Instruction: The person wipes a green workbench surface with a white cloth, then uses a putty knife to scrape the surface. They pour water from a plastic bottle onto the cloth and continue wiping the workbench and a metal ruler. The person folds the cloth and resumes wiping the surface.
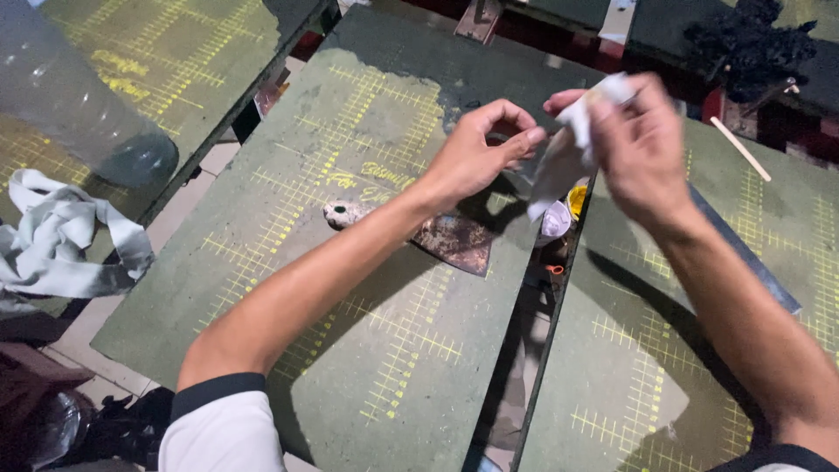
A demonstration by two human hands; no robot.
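The surface (367,288) looks matt, rough and worn, its dull green coat flaked and ruled with yellow paint. The scraper (437,234) on it has a rusty, pitted metal blade and a grimy pale handle. The white rag (564,153) between the fingers (524,138) seems soft cloth. The bundled strips (61,236) at left look like limp grey fabric.

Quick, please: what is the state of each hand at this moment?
Left hand: fingers curled, thumb and forefinger nearly pinched; holding anything cannot be told.
Right hand: closed on a white cloth.
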